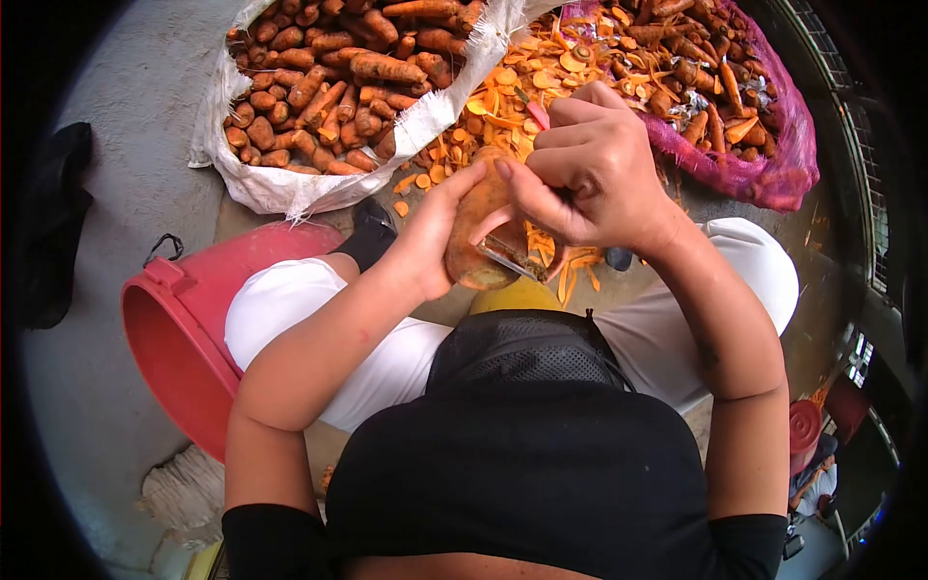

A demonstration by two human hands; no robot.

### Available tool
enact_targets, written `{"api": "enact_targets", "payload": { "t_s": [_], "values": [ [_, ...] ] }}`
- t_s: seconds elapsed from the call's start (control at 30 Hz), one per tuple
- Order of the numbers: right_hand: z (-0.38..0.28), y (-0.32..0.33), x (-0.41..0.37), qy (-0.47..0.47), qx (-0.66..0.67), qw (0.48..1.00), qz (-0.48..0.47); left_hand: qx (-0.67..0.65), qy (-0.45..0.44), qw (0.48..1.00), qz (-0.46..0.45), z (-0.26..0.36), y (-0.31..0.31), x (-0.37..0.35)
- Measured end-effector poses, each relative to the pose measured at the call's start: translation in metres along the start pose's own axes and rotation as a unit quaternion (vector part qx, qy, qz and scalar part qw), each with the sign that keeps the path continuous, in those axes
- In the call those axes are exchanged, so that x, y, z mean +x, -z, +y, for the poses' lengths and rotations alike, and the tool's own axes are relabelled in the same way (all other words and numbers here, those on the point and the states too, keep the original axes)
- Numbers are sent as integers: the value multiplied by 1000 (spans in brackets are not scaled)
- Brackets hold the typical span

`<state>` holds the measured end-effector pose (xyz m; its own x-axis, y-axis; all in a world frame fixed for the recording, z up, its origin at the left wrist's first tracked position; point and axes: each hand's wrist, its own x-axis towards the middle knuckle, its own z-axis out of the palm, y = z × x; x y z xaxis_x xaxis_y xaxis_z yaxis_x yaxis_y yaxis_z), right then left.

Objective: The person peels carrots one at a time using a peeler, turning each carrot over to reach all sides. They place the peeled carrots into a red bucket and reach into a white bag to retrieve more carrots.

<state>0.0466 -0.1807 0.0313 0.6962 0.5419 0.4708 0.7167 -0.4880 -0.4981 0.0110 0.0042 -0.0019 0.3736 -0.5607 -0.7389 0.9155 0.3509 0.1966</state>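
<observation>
My left hand (435,227) is wrapped round a thick, dirt-brown carrot (474,217) in front of my lap. Closed in a grip, my right hand (599,169) holds a Y-shaped peeler (512,259). The peeler's metal blade lies over the carrot's lower right side, with dark residue along it. A narrow pinkish-red piece (536,114) sticks out beyond the right fingers. Orange peelings and round slices (503,92) are heaped on the floor just past both hands.
An open white sack (440,121) of unpeeled carrots stands at the upper left. At the upper right is a magenta mesh sack (773,179) with carrots and scraps. A red plastic bin (184,319) lies tipped by my left leg. A person (822,488) sits far right.
</observation>
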Motion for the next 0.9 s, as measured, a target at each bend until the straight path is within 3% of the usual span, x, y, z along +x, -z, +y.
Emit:
{"api": "enact_targets", "payload": {
  "t_s": [0.4,0.5,0.6,0.77,0.9],
  "values": [
    [-1,-1,0,19,-9,1000,2,-9,2,1000,-2,-3,4,3],
    [0,-5,-1,19,21,999,17,-49,10,997,-62,-2,8,4],
    [3,-7,-2,23,32,999,12,-15,5,1000,-14,-1,-3,2],
    [4,-5,0,28,21,999,-2,-12,-5,1000,-14,3,-9,-2],
    [5,-8,2,48,76,995,43,-20,-15,999,-31,4,-6,-1]
  ]
}}
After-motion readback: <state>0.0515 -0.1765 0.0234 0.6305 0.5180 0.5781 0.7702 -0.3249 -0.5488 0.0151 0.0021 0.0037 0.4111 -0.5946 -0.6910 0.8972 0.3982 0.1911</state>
